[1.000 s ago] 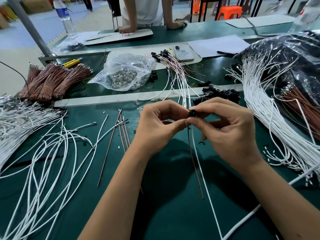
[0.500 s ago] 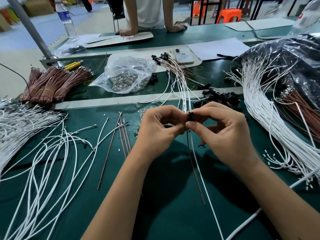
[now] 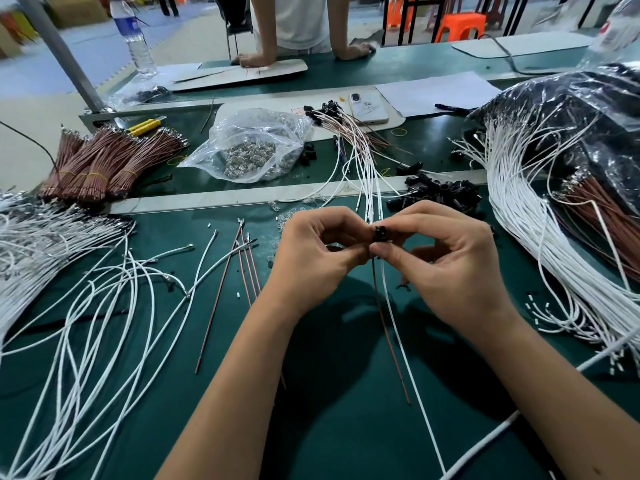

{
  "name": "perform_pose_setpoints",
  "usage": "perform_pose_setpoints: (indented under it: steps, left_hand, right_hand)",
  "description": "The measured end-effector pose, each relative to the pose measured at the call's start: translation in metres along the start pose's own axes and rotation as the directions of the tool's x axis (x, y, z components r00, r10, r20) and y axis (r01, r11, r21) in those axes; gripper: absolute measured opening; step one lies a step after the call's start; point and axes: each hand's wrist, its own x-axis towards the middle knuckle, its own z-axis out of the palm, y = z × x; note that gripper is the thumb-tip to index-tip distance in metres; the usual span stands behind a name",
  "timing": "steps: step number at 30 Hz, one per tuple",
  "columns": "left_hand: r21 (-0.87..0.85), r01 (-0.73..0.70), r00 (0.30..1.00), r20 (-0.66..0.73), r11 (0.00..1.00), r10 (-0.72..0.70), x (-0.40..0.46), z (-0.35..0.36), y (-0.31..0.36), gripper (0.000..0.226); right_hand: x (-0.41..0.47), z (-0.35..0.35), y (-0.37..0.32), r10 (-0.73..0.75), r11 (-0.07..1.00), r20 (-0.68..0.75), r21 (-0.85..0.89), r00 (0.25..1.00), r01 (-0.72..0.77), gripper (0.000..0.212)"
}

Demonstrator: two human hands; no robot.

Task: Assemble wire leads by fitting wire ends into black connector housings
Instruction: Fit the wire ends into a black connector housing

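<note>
Green worktop: one. Hands: two; left hand and right hand both pinching small black plastic connector housing, one, held above worktop centre. Hanging beneath housing: thin white wire, one; thin brown wire, one.

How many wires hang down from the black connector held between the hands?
2: a brown wire and a white wire beside it, both hanging from the black connector. Fingers may hide more.

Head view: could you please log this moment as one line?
step: fitting wires | hands: left hand and right hand pinch black connector housing | brown wire and white wire hang below
</note>
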Motion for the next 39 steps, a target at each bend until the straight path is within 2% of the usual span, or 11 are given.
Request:
perform_pose_setpoints:
  steps: [10, 19, 30, 39]
  left_hand:
    - [0.027, -0.049, 0.999, -0.009, 0.998, 0.049, -0.0013, -0.0028, 0.0017, 0.012]
    - [0.061, -0.087, 0.996, -0.006, 0.994, 0.087, -0.0010, -0.0031, 0.0029, 0.020]
    - [0.110, -0.154, 0.986, -0.044, 0.982, 0.160, -0.0009, -0.0022, 0.0016, 0.009]
    - [0.133, -0.160, 0.987, -0.013, 0.978, 0.163, 0.0001, -0.0011, 0.0001, 0.027]
  right_hand:
    - [-0.0003, 0.0006, -0.0054, -0.019, 1.000, -0.008, 0.017, 1.000, 0.019, 0.019]
    - [-0.0006, 0.0013, -0.0060, -0.031, 0.999, -0.018, 0.022, 0.999, 0.032, 0.018]
    - [-0.0007, 0.0034, -0.0030, 0.022, 0.995, -0.008, 0.094, 1.000, -0.021, 0.022]
    - [-0.0005, 0.0027, -0.0055, 0.029, 0.997, -0.053, 0.071, 0.998, -0.025, 0.020]
